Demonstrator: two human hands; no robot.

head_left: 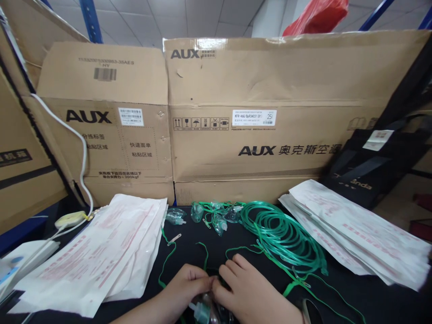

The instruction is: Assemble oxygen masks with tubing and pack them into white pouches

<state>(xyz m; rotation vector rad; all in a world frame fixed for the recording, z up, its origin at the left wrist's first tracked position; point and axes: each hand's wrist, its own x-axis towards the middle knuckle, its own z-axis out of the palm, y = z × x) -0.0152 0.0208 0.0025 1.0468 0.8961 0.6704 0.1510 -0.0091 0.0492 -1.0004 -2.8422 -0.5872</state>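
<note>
Held between left hand [189, 288] and right hand [251, 294], both with fingers curled narrow on it: a clear mask [205, 311], at the near edge of the black table [371, 297]. Just above the fingers, a thin green strap [203, 252]. Further out, more masks [218, 218] beside a tubing coil [283, 236]. On the left and the right, white pouches [101, 256] in stacks. Behind all, cardboard boxes [270, 135].
</note>
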